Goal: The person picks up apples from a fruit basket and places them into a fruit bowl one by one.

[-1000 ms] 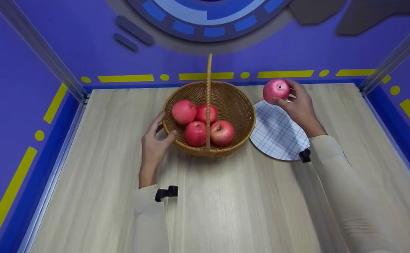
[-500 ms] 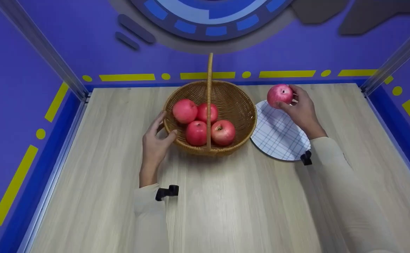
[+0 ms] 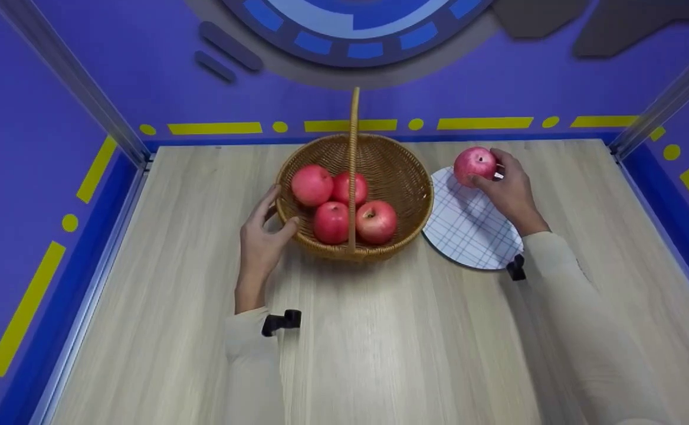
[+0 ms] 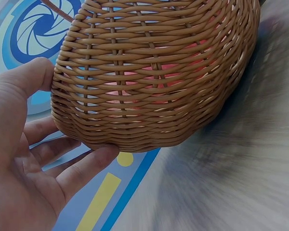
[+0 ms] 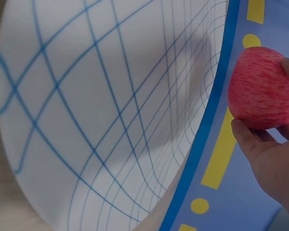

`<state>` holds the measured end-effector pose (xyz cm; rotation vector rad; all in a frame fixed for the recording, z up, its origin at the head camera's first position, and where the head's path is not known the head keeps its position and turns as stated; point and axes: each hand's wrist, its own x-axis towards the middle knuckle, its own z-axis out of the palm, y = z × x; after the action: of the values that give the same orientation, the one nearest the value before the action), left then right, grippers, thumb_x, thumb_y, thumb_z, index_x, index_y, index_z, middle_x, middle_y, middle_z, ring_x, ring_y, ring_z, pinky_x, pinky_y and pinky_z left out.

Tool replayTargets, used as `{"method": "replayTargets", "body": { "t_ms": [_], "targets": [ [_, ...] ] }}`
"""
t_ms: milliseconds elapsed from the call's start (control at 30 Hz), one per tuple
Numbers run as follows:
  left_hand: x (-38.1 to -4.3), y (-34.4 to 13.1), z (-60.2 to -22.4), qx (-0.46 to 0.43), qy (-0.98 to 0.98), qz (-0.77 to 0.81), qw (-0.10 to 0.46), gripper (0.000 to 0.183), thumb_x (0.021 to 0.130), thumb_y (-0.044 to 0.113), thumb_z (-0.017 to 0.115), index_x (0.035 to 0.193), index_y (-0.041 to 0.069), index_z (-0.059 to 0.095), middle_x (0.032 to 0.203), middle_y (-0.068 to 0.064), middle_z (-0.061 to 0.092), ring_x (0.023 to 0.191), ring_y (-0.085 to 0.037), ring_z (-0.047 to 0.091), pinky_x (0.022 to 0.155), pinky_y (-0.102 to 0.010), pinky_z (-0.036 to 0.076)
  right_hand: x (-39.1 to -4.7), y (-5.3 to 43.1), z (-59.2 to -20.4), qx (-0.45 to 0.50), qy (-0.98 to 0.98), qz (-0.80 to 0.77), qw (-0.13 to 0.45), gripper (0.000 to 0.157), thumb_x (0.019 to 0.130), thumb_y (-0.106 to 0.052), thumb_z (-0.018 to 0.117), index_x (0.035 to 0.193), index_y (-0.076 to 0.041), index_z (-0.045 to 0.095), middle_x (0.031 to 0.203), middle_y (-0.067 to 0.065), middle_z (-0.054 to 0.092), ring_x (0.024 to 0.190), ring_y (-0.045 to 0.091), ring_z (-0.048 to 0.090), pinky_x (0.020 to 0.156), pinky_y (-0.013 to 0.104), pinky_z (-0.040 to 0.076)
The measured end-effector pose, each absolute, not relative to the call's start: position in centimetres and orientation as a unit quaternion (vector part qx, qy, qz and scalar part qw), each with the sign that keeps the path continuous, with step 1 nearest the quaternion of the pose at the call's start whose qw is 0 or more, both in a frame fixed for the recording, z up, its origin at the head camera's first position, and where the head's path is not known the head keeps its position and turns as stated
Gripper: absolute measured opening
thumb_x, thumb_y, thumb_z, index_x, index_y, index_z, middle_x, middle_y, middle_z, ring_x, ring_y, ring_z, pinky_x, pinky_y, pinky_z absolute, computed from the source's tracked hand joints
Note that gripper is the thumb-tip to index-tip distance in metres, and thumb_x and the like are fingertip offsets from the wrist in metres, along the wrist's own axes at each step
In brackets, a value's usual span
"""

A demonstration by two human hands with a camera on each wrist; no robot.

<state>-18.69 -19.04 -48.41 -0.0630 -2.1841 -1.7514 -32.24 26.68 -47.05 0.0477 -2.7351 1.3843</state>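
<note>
A brown wicker basket (image 3: 412, 233) with a tall handle stands at the back middle, with several red apples (image 3: 312, 185) inside. My left hand (image 3: 262, 242) holds its left side, thumb and fingertips at the rim; in the left wrist view the fingers (image 4: 89, 168) reach along the woven wall. My right hand (image 3: 512, 192) grips a red apple (image 3: 473, 166) between thumb and fingers. That apple is above the far part of a round white plate (image 3: 468, 230) with blue check lines. The right wrist view shows the held apple (image 5: 262, 89) beyond the plate's edge.
Everything stands on a pale wood-grain table (image 3: 374, 336). A blue-purple back wall (image 3: 297, 100) with yellow marks closes the far side, and similar panels (image 3: 20, 195) stand at left and right.
My right hand has moved slightly right and toward me with the apple, lower over the plate's far part. The left hand stays at the basket, and the apples inside keep their places.
</note>
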Motion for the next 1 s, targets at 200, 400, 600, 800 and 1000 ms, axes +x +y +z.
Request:
{"method": "replayTargets", "body": {
  "t_ms": [200,400,600,800,1000],
  "targets": [
    [-18.7,-19.1,-48.4,-0.024,-0.767,-0.618,0.169,0.067,0.095,0.013,0.077,0.157,0.006,0.052,0.162,-0.007,0.048,0.139,-0.031,0.053,0.116,-0.057,0.042,-32.4,26.9,-47.6,0.004,-0.892,0.451,0.025,0.078,0.100,-0.013,0.075,0.164,0.001,0.032,0.160,0.025,0.041,0.144,0.042,0.045,0.117,0.052,0.042],
    [-18.7,-19.1,-48.3,-0.019,-0.767,-0.620,0.166,0.068,0.094,0.012,0.078,0.157,0.007,0.053,0.162,-0.006,0.048,0.138,-0.032,0.054,0.115,-0.052,0.044,-32.3,27.0,-48.1,0.000,-0.892,0.453,0.013,0.079,0.101,-0.013,0.074,0.164,0.001,0.030,0.161,0.025,0.040,0.145,0.041,0.044,0.117,0.052,0.042],
    [-18.8,-19.0,-48.4,-0.018,-0.766,-0.620,0.168,0.067,0.093,0.008,0.077,0.156,0.004,0.053,0.162,-0.008,0.048,0.138,-0.034,0.054,0.115,-0.052,0.044,-32.4,27.1,-48.6,0.006,-0.889,0.458,0.013,0.078,0.100,-0.011,0.073,0.164,0.004,0.030,0.160,0.027,0.041,0.144,0.042,0.045,0.116,0.053,0.043],
    [-18.8,-19.0,-48.4,-0.016,-0.765,-0.621,0.169,0.067,0.093,0.007,0.077,0.156,0.004,0.053,0.162,-0.009,0.048,0.139,-0.034,0.054,0.116,-0.053,0.043,-32.5,27.3,-48.9,-0.011,-0.892,0.453,-0.004,0.080,0.101,-0.013,0.073,0.165,0.003,0.027,0.161,0.027,0.039,0.144,0.044,0.044,0.116,0.053,0.043],
    [-18.8,-18.9,-48.3,-0.012,-0.764,-0.624,0.164,0.067,0.094,0.007,0.076,0.156,0.005,0.053,0.163,-0.007,0.047,0.139,-0.034,0.053,0.115,-0.053,0.043,-32.5,27.4,-49.0,-0.018,-0.891,0.454,-0.013,0.080,0.101,-0.013,0.073,0.165,0.003,0.027,0.162,0.028,0.038,0.145,0.045,0.043,0.116,0.054,0.042]
  ]
}}
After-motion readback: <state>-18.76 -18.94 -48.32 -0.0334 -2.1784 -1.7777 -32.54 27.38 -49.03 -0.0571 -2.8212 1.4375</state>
